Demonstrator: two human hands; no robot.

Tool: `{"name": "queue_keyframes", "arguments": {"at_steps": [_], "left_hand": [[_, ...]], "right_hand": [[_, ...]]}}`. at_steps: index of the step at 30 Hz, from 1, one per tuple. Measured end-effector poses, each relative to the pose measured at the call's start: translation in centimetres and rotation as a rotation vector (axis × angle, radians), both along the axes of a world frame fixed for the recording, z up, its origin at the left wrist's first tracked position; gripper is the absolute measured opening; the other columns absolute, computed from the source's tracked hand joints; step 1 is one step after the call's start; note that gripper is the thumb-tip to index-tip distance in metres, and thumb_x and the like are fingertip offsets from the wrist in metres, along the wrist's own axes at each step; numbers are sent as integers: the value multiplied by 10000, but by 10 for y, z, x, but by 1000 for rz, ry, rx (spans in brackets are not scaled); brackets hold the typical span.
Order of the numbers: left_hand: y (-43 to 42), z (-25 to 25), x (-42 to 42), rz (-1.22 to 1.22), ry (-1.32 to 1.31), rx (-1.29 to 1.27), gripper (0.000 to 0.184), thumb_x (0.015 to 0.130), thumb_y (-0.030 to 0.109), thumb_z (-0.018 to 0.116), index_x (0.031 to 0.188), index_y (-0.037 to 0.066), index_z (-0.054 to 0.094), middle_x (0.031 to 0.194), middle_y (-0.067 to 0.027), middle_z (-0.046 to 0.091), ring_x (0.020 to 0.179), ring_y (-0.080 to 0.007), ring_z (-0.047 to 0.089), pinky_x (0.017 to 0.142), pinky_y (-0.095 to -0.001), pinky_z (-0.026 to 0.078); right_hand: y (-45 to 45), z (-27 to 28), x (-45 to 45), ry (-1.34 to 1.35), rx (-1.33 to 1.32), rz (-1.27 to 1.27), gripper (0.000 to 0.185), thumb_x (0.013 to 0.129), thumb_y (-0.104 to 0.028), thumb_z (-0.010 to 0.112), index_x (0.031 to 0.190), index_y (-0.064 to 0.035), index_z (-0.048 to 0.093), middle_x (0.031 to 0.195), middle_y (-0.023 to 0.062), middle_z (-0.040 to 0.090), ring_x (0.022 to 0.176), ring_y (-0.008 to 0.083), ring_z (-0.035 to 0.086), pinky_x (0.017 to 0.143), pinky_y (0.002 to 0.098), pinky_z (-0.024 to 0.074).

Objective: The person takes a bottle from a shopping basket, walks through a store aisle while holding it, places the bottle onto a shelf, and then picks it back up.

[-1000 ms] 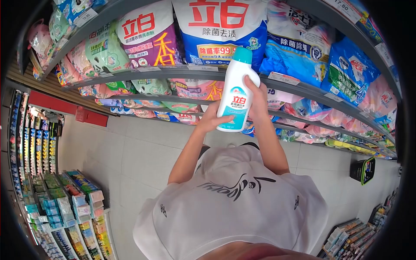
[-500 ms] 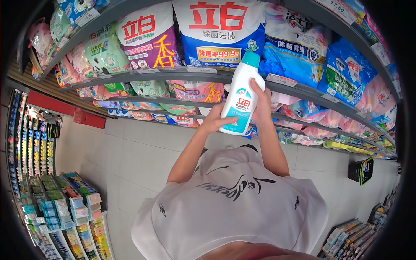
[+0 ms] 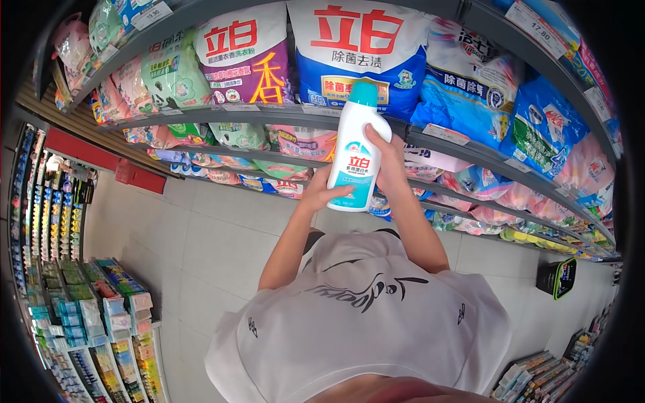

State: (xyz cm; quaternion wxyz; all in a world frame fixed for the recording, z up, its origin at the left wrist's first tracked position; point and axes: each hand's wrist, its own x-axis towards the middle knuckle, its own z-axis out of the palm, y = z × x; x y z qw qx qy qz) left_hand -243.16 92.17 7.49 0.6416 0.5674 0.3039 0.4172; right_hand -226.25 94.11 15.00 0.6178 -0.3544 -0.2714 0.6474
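Observation:
A white bleach bottle [image 3: 356,144] with a teal cap and a teal lower label is held between both hands in front of the shelves, its cap end pointing up and slightly right. My left hand [image 3: 320,193] grips its lower left side, the thumb lying across the label. Higher up, my right hand [image 3: 386,153] wraps the right side by the handle, with the thumb on the front. Behind the cap stands a big blue and white bag of washing powder [image 3: 349,40], partly covered by it. A purple and white bag [image 3: 245,60] stands left of that.
Grey shelf edges [image 3: 269,119] with price tags curve across the view, loaded with bagged detergents. A black basket with a green rim [image 3: 556,279] sits on the tiled floor at right. Stacked goods [image 3: 101,302] fill a display at lower left.
The bottle and both hands have shifted left and slightly down, and the bottle is more upright. The shelf bags have moved a little to the right in view. Both hands keep their hold.

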Motion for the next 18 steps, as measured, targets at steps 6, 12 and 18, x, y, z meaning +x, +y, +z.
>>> {"name": "queue_keyframes", "arguments": {"at_steps": [6,12,18], "left_hand": [[-4,7,-11,78,20,-37,538,665,166,712,1125,-60,551,1011,-116,645,895,-171,612,805,-290,486],[-3,2,-24,119,35,-69,527,648,148,700,1112,-60,560,992,-113,648,877,-171,614,798,-285,485],[-4,-10,-36,192,-30,-92,523,660,154,676,1120,-61,547,999,-118,641,867,-171,616,789,-289,487]], "right_hand": [[6,3,-16,-7,17,67,385,830,-185,675,1081,83,560,931,156,643,750,196,663,620,299,553],[12,4,-31,-8,38,143,376,830,-187,673,1076,77,567,911,151,648,737,190,663,611,293,550],[26,-3,-48,-47,33,224,388,829,-206,675,1070,79,570,912,149,650,735,190,664,597,294,550]]}}
